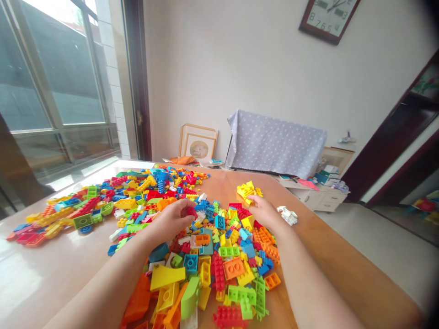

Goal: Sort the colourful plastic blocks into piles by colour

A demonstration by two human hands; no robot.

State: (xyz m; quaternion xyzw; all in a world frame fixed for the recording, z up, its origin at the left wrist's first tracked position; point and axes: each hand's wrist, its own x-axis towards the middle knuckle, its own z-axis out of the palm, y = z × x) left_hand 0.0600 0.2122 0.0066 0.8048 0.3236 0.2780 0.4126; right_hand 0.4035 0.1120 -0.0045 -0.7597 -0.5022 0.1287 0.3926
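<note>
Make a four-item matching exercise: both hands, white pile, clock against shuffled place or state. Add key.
1. Left hand
2. Right hand
3. White pile
4. Clock

A. Fingertips at the yellow pile
B. High on the wall
C. Fingers around a red brick
D. On the table, beside the right forearm

Pairs: 1-C, 2-A, 3-D, 4-B

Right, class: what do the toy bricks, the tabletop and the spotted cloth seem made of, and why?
Toy bricks: probably hard plastic, glossy; solid bright colours and repeated moulded shapes suggest it.
Tabletop: perhaps varnished wood or laminate, smooth and shiny; brown, with bright glare at left.
Spotted cloth: matt fabric, fibre unclear; it drapes, with folds at its left edge.
</note>
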